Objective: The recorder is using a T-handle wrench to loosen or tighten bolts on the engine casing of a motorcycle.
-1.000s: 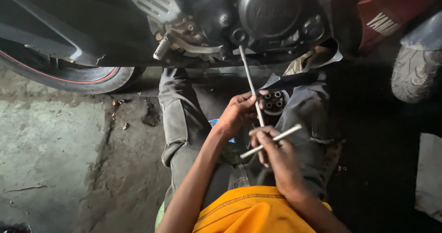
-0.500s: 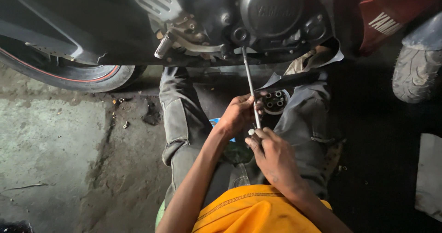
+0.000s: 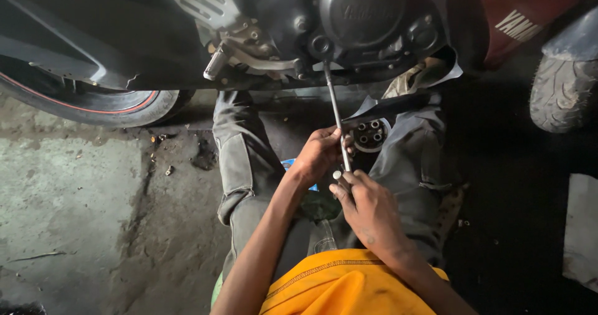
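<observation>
A long metal T-handle wrench (image 3: 334, 106) reaches from my hands up to the underside of a dark motorcycle engine (image 3: 361, 22). My left hand (image 3: 321, 153) is wrapped around the wrench's shaft. My right hand (image 3: 367, 206) grips the handle end just below it, and the crossbar points toward the camera so only its tip shows. I sit on the ground in grey trousers (image 3: 243, 159) and an orange shirt (image 3: 342, 284), legs stretched under the bike. A round metal part with several holes (image 3: 370, 134) rests by my right leg.
The motorcycle's rear tyre (image 3: 93, 106) with a red rim stripe is at left and a footpeg (image 3: 215, 63) juts out near it. Another tyre (image 3: 564, 88) and a red body panel (image 3: 529, 10) are at right. The concrete floor (image 3: 68, 209) is stained, with small debris.
My right hand has turned the wrench's crossbar, which earlier lay sideways and plainly visible, so that it now points toward the camera. My left hand has stayed on the shaft.
</observation>
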